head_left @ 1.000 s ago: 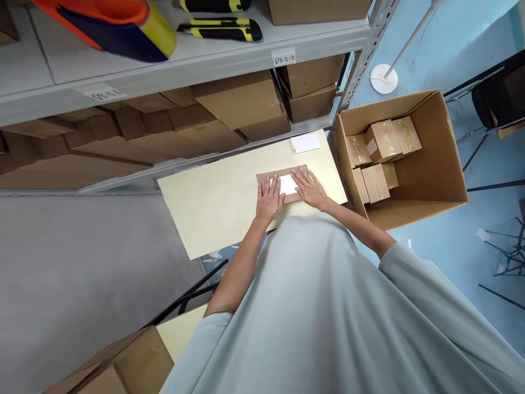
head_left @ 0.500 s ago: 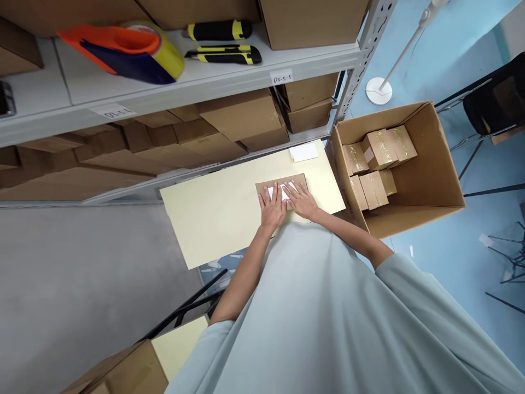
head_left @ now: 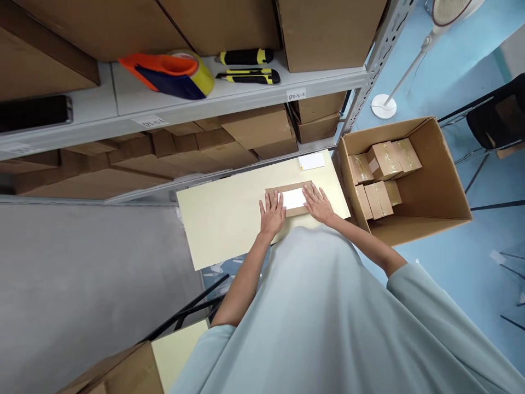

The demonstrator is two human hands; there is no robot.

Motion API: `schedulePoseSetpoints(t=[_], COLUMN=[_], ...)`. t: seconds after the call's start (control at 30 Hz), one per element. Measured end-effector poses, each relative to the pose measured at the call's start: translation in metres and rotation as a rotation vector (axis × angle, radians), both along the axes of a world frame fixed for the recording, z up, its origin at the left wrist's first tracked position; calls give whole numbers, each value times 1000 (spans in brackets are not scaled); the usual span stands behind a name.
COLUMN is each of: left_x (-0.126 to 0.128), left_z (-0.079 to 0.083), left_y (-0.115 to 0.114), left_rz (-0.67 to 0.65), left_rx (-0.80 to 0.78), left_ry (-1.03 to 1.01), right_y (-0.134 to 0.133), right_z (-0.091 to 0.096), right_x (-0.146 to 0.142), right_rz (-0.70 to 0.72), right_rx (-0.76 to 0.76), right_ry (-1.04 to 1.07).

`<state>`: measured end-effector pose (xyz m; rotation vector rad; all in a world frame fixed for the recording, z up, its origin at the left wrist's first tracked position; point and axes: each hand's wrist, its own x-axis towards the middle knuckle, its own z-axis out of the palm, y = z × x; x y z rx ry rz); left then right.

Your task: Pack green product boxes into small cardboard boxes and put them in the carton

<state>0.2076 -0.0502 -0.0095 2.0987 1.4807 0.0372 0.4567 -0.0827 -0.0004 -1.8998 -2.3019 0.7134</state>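
Observation:
A small cardboard box [head_left: 292, 213] lies on the pale yellow tabletop [head_left: 223, 219] in front of me. On its upper face is a white label [head_left: 293, 199], now mostly uncovered. My left hand [head_left: 272, 214] rests flat at the box's left end, fingers spread, touching the label's edge. At the opposite end, my right hand [head_left: 318, 203] lies with outstretched fingers on the box and the label's right edge. Neither hand grips anything. Behind the box, near the table's far edge, sits a white stack of labels or paper [head_left: 311, 161].
Right of the table stands a large open carton [head_left: 430, 175] with several taped small boxes [head_left: 384, 158] inside. Beyond the table, a metal shelf [head_left: 246, 97] bears a tape dispenser [head_left: 168, 74], two utility knives [head_left: 248, 75], a phone [head_left: 35, 113] and cartons. A white fan stand [head_left: 384, 106] is on the floor.
My hands have slid apart along the box, the left to its left end and the right to its right end, exposing the white label between them. The camera view has shifted.

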Motion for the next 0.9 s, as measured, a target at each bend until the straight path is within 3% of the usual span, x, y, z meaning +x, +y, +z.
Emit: schedulePoseSetpoints(t=[0.13,0.23,0.43,0.63,0.77,0.9], left_x=[2,-4,-30,-54,-44,-27], left_z=[1,1,-5,-24,-33,-29], left_y=[-1,0,-11,-51,-64,-58], left_rz=[-2,7,177,421,499,599], left_rx=[-1,-16,-32,-209,-325,-347], left_ry=[-9,-14,-14,-163,-300,-462], right_y=[4,6,-7,-54,-71,-59], right_z=[-3,-3,-4,-17,-28,-28], right_x=[-24,-26,9,45,50,39], right_rz=[-52,-46,-192,-275,-290,-287], right_rx=[27,33,-2,-255,-386,-339], right_ry=[10,19,32,220,375,473])
